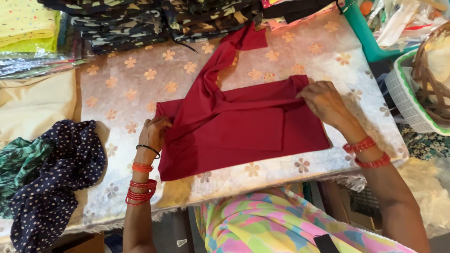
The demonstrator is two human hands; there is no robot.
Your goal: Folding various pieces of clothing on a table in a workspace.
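Two hands work on one red cloth (243,129) that lies near the middle of the table (126,79), close to its front edge. At the far left edge a cream fabric (33,105) is spread, and below it a dark blue dotted cloth (56,178) hangs over the front left corner, touching a green patterned cloth (16,161). At the back left corner lies a yellow folded stack (26,23), and beside it dark patterned stacks (140,21) run along the back edge. The left hand (153,132) is closed on the left edge of the red cloth. The right hand (323,100) pinches a fold at the cloth's upper right part with closed fingers. Beyond the right edge stand a green bin (363,33) and a brown basket (433,77).
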